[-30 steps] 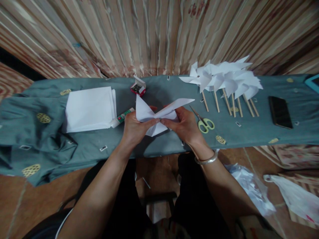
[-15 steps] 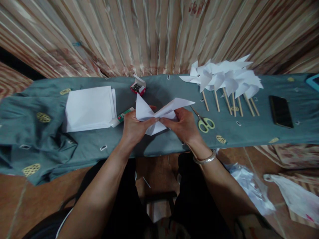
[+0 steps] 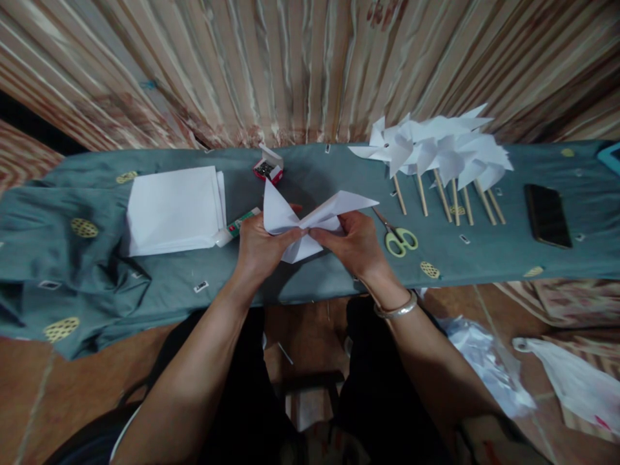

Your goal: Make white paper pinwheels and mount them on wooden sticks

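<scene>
Between my hands is a white paper pinwheel (image 3: 310, 248), its blades folded in toward the centre. My left hand (image 3: 259, 248) grips its left side, thumb pressed at the middle. From the right, my right hand (image 3: 358, 245) pinches it, thumb tip also at the centre. Most of my fingers are hidden behind the paper. A glue stick (image 3: 237, 226) lies just left of my left hand. Scissors (image 3: 400, 240) with light green handles rest to the right of my right hand. Beyond the pinwheel stands an opened small red-and-white box (image 3: 269, 166) of metal pins or tacks.
A stack of white paper (image 3: 172, 210) lies at the left on the green cloth (image 3: 271, 284). Several finished pinwheels (image 3: 436, 148) on wooden sticks are heaped at the back right. A black phone (image 3: 547, 216) lies further right. Behind the table hangs a striped curtain (image 3: 290, 71).
Almost nothing differs. My right thumb has shifted very slightly at the pinwheel's centre, and both hands keep their hold on the paper.
</scene>
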Demonstrator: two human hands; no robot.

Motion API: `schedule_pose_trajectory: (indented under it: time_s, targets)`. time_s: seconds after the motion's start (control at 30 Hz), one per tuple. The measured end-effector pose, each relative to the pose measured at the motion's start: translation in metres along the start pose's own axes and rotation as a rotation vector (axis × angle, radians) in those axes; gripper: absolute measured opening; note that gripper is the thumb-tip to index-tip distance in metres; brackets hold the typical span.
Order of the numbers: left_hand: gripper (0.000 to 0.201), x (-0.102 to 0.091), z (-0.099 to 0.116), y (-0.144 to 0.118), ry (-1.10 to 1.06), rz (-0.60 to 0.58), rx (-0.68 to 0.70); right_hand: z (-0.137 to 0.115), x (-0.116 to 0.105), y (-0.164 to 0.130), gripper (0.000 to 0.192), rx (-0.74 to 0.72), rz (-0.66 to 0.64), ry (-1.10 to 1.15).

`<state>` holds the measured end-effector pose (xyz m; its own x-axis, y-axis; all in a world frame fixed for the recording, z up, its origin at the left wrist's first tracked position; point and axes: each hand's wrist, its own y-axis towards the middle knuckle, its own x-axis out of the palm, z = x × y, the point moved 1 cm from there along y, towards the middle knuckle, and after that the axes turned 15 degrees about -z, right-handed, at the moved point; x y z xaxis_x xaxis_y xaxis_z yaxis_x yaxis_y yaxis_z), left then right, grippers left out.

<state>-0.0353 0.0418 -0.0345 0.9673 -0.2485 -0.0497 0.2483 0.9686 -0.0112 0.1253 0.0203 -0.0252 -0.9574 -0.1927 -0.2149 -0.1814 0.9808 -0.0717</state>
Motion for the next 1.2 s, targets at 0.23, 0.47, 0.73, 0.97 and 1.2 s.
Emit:
schedule_pose_trajectory:
  time_s: [0.23,0.47,0.73,0.97,1.2]
  targets:
    - [0.039,0.0003,0.0011,-0.0011,-0.007,-0.015,-0.007,0.0001,-0.0003,0.0007,0.021,-0.034,0.003,0.000]
    - [0.043,0.0020,0.0049,-0.0037,-0.156,-0.059,-0.089,-0.0003,-0.0025,0.0009,0.029,-0.045,-0.014,0.101]
    - [0.044,0.0037,0.0035,-0.0033,-0.254,-0.067,-0.138,-0.0031,-0.0031,-0.0018,0.026,-0.051,0.007,0.052]
    - [0.040,0.0041,0.0024,-0.0038,-0.258,-0.065,-0.127,-0.0050,-0.0031,-0.0041,0.023,-0.084,0.040,-0.058]
    - [0.042,0.0025,0.0010,-0.0040,-0.183,-0.074,-0.087,-0.0053,-0.0033,-0.0061,0.031,-0.070,0.046,-0.082]
